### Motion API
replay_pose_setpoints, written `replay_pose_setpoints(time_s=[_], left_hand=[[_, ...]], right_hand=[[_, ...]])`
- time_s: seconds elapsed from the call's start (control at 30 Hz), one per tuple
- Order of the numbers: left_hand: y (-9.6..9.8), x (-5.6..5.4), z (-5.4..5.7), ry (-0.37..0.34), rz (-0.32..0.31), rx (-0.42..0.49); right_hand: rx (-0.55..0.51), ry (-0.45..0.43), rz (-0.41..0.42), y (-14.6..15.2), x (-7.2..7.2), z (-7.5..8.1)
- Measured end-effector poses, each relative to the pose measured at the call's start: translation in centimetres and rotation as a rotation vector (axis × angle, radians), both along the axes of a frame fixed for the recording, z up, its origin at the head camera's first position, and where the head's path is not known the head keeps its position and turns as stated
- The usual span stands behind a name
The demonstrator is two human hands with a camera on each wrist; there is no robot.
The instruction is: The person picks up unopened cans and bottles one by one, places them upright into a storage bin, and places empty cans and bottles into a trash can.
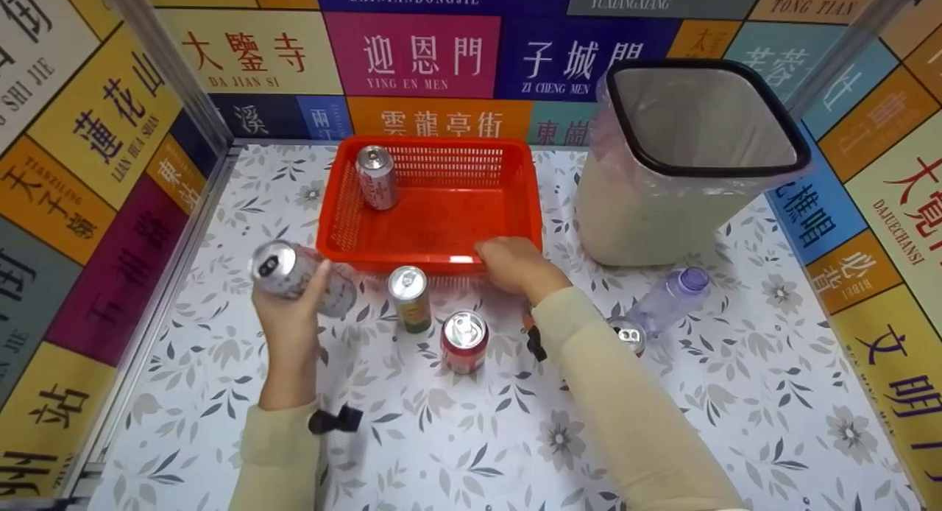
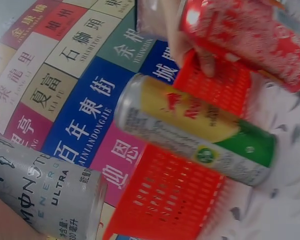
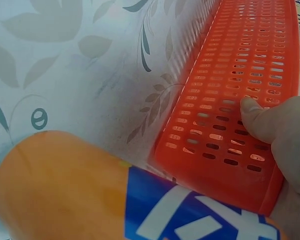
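My left hand (image 1: 283, 342) grips a silver Monster Energy can (image 1: 294, 266), tilted and held left of the red basket (image 1: 434, 260). Its lettering shows in the left wrist view. At the basket's near right corner, my right hand (image 1: 515, 264) holds the rim, its thumb (image 3: 257, 120) against the slotted outer wall; the other fingers are mostly hidden. A pale can (image 1: 377, 180) stands inside the basket's left end. In front of the basket stand a gold-and-green Red Bull can (image 1: 412, 305) and a red can (image 1: 465, 343).
An orange-and-blue can (image 3: 65, 185) lies close before the right wrist camera. Beside the right sleeve are a silver-topped can (image 1: 629, 336), partly hidden, and a purple-tinted plastic bottle (image 1: 666, 301). A lined waste bin (image 1: 647, 216) stands at the back right. Sign-patterned walls (image 1: 412, 54) surround the table.
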State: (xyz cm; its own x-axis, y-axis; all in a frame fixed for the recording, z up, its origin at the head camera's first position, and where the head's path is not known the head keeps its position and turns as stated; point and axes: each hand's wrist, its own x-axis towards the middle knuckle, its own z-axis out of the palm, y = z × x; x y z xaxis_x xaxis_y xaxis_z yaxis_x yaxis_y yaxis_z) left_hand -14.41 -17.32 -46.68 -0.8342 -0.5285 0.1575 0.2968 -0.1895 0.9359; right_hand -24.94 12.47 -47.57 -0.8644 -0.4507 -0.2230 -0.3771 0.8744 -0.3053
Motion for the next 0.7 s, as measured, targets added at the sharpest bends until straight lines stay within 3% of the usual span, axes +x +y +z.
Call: replay_pose_setpoints(time_s=[0.23,0.47,0.7], left_hand=[[-0.6,-3.2,1.6,0.058,-0.033,0.008],[-0.5,-7.3,2.1,-0.055,-0.093,-0.040],[-0.4,-10.4,1.6,-0.184,-0.160,-0.126]], right_hand=[[-0.030,-0.036,-0.045,-0.2,-0.1,0.0],[-0.049,-0.043,-0.067,0.0,-0.1,0.1],[-0.067,-0.073,-0.111,-0.1,0.0,0.2]])
